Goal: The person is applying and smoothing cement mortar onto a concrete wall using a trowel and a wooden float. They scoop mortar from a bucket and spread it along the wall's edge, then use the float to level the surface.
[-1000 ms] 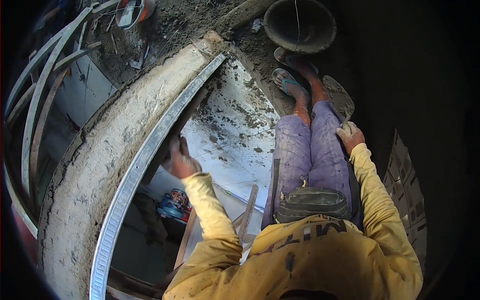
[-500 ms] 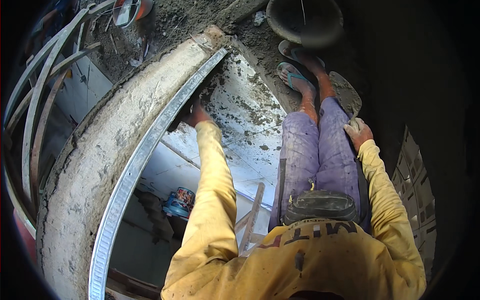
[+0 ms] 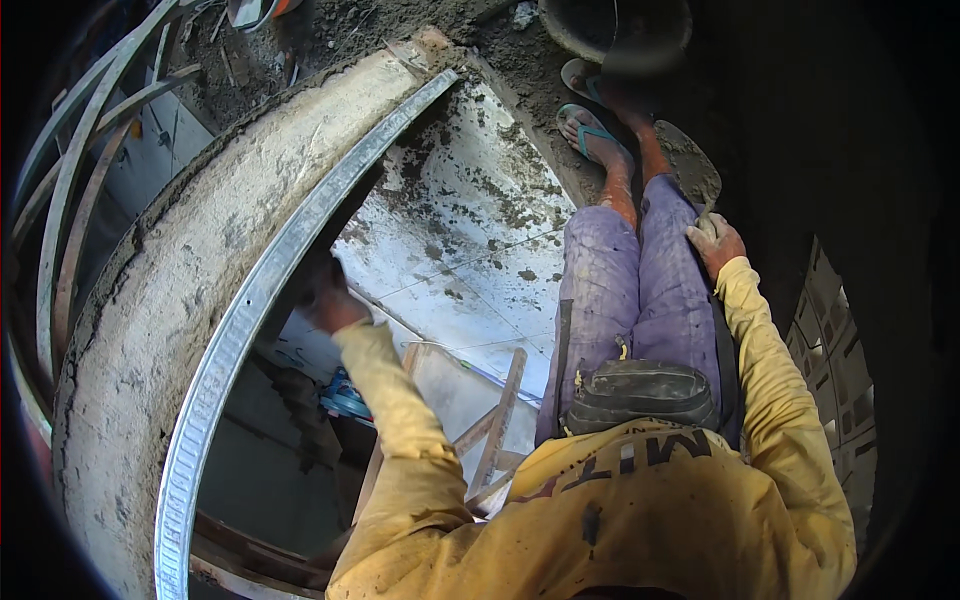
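My right hand (image 3: pixel 717 245) rests beside my right thigh, its fingers wrapped round the handle of a mortar-coated trowel (image 3: pixel 692 170). The trowel's blade points away from me, beside my right shin. Under the inner side of a long galvanised metal strip (image 3: pixel 268 278) is my left hand (image 3: pixel 333 298), in shadow and smeared by motion. Whether its fingers are spread or closed, or touch the strip, does not show. The strip lies along the edge of a rough, mortar-covered wall top (image 3: pixel 215 215).
White tiles (image 3: pixel 470 230) with mortar crumbs lie below. A wooden ladder-like frame (image 3: pixel 497 425) and a blue container (image 3: pixel 345 396) stand low by my left arm. At the far side sits a dark round basin (image 3: pixel 600 35). Curved-looking wooden bars (image 3: pixel 75 190) are at left.
My left hand has come back toward me along the metal strip. My right hand keeps its hold on the trowel. The view has shifted slightly.
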Motion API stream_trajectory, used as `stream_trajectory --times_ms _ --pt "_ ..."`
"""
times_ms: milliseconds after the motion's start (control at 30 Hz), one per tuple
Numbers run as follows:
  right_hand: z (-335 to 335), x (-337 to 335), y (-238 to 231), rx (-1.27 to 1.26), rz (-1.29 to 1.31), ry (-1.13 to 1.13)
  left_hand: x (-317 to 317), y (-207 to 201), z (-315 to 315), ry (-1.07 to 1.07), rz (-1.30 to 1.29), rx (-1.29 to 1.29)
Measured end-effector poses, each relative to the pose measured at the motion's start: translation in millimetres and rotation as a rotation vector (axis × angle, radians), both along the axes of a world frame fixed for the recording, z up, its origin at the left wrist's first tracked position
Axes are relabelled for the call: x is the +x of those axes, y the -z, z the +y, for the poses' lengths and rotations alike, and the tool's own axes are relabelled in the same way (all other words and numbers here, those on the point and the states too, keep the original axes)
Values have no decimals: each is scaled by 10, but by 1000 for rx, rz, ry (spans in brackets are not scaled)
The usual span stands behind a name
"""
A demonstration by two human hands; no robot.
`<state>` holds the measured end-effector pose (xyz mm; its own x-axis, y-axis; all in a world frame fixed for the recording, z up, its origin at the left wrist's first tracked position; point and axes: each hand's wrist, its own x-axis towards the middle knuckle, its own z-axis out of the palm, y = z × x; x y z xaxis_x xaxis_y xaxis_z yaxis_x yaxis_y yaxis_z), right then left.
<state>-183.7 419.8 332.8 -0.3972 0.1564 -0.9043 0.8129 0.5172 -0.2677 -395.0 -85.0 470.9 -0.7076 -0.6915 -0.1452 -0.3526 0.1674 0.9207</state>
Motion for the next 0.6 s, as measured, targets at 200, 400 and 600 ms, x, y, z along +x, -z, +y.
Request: stream_trajectory --times_ms 200,400,600 --pt "-98 57 116 17 26 -54 57 -50 -289 46 10 45" --pt "15 -82 80 -42 -40 -24 -44 1861 -1017 -245 96 360" --pt "21 1 106 34 -78 9 -112 2659 -1124 -285 204 485"
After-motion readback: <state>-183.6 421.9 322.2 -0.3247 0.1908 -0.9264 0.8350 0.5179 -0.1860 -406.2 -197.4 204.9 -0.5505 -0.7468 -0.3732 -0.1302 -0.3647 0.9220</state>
